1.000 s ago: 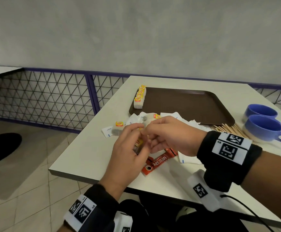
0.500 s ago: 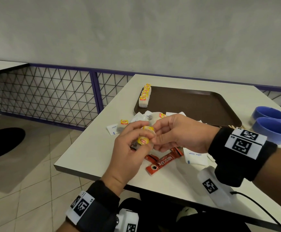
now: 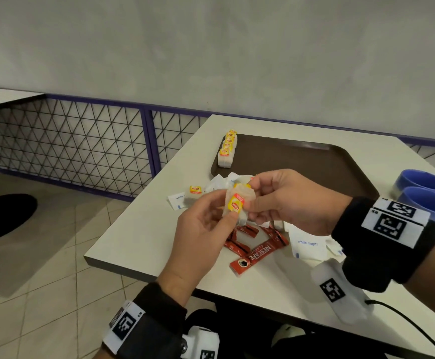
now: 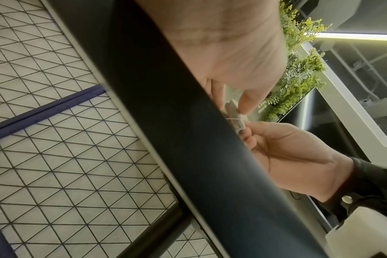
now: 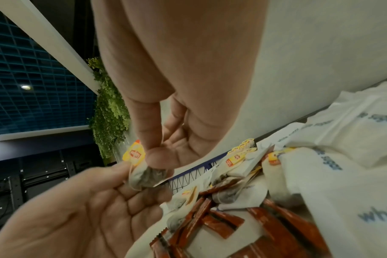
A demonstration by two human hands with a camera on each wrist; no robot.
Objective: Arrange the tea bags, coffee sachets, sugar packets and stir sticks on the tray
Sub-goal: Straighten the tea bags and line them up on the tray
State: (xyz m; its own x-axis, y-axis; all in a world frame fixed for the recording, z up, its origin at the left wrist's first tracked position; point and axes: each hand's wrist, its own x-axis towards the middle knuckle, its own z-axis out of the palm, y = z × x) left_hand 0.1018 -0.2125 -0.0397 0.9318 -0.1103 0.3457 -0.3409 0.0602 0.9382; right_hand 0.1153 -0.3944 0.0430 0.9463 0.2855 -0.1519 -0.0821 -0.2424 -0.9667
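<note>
tea bag (image 3: 237, 203) pinched, tray (image 3: 314, 164) (head only)

Left hand (image 3: 198, 229) and right hand (image 3: 289, 200) bare; each wrist wears a black fabric band carrying white panels printed with black square codes; a white camera housing sits beneath each wrist; a black cable trails from the right one.

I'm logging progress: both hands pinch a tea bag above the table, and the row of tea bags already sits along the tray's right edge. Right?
Not quite: the row of tea bags sits along the left edge of the tray, as the head view shows. Left hand and right hand do pinch a tea bag.
</note>
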